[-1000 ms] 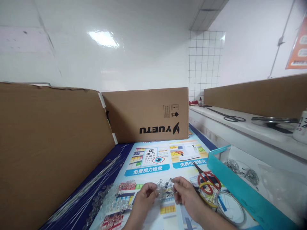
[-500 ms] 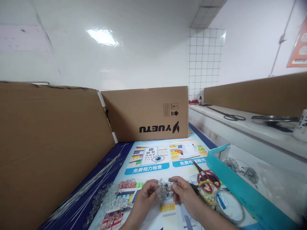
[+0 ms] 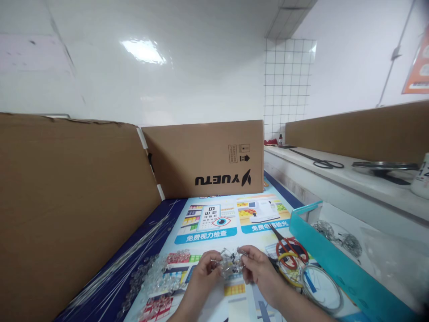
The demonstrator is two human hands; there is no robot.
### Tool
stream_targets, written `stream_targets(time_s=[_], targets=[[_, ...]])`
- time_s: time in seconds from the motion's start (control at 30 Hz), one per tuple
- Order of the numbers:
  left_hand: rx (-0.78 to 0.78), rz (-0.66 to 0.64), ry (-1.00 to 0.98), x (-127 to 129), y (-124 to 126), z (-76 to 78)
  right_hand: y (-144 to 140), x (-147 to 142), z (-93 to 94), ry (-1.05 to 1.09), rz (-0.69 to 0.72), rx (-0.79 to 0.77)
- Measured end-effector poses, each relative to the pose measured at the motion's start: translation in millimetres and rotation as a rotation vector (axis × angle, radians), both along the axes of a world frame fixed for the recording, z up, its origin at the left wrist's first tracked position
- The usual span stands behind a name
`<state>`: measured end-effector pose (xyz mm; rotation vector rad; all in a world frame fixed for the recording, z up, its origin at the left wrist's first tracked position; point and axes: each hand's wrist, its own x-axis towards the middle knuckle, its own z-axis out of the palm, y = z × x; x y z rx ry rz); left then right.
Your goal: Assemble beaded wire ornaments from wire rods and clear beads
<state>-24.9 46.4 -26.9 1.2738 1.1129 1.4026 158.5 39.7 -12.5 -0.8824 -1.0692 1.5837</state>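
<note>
Two bare hands at frame bottom; left hand (image 3: 201,273), right hand (image 3: 259,271); forearms bare, no sleeves in view; no gloves, rings, watch visible; fingers short, unadorned.

Glossy white walls (image 3: 187,80) reflect a ceiling light, a white-tiled corner (image 3: 286,85) rises behind a white ledge (image 3: 351,179).

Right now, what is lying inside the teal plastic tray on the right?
The teal plastic tray holds tangled clusters of silver wire and clear plastic sheeting. Its near wall hides whatever lies against it, and the far right end is out of frame.
</note>
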Motion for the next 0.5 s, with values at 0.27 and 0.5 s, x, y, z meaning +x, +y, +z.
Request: stream_targets(time_s=[0.27, 0.5], targets=[[-0.069, 0.002, -0.003, -1.3, -2.3, 6.4, -0.5, 1.5, 1.7, 0.026, 0.016, 0.012], [-0.147, -0.028, -0.041, 0.7, -4.6, 9.7, -3.9, 2.2, 6.1, 0.041, 0.027, 0.040]])
